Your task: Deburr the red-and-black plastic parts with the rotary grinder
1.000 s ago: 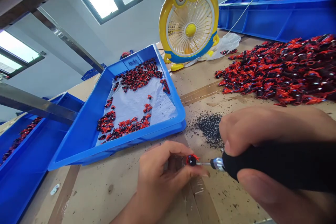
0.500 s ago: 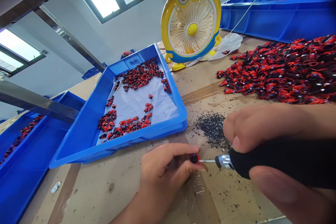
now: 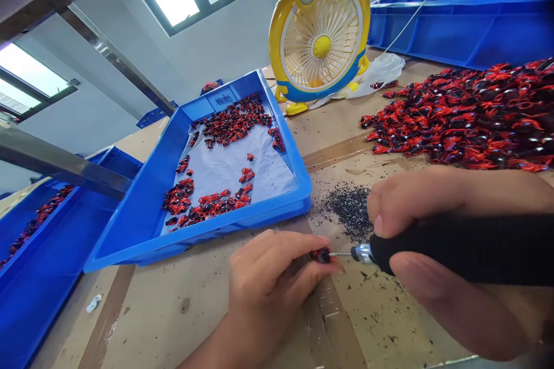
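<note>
Between the thumb and forefinger of my left hand (image 3: 277,277) is a small red-and-black plastic part (image 3: 322,255), mostly covered by the fingers. My right hand (image 3: 433,202) is wrapped around a black-bodied electric screwdriver (image 3: 467,251) with a silver collar. Its thin metal bit points left and meets the small part at its right side. Black shavings (image 3: 350,210) lie scattered on the cardboard just behind the screwdriver's tip.
A blue tray (image 3: 199,236) lined with white sheet holds many red-and-black parts. A big heap of such parts (image 3: 467,115) lies at right, before another blue bin (image 3: 450,34). Behind stands a yellow fan (image 3: 321,46). More blue bins (image 3: 86,225) sit at left.
The right hand and screwdriver have shifted slightly left and up, and the part in my left hand has turned a little. The whole view has drifted slightly.
</note>
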A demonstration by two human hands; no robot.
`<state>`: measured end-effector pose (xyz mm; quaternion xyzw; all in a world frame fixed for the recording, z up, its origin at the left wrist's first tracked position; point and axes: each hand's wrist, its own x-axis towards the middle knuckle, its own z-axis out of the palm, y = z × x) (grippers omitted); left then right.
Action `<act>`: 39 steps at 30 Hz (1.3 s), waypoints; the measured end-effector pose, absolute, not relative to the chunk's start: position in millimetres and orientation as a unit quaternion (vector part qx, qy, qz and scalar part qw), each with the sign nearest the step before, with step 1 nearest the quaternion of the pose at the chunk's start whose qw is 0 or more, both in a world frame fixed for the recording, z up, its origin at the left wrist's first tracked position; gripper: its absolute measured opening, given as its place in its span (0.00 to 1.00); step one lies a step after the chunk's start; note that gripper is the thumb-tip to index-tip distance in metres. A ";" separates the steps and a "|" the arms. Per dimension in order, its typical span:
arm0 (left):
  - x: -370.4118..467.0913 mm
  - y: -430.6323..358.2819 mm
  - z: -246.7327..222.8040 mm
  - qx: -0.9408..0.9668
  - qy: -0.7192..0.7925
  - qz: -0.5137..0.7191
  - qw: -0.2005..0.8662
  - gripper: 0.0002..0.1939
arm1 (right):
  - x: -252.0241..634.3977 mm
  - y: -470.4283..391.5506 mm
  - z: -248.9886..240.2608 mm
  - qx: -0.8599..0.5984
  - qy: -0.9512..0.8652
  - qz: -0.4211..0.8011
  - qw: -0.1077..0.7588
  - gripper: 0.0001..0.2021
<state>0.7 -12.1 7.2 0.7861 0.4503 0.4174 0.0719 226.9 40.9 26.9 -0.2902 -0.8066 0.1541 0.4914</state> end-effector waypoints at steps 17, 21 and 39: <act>1.3 -9.9 13.9 0.801 0.454 0.389 0.030 0.03 | 223.1 37.3 10.9 -0.282 -0.810 0.151 0.491 0.11; 1.5 -9.9 13.1 0.803 0.451 0.390 0.007 0.04 | 218.1 44.8 21.5 -0.234 -0.830 0.148 0.484 0.05; 3.2 -13.3 13.1 0.800 0.464 0.380 -0.027 0.11 | 207.9 42.2 13.2 -0.279 -0.798 0.117 0.522 0.04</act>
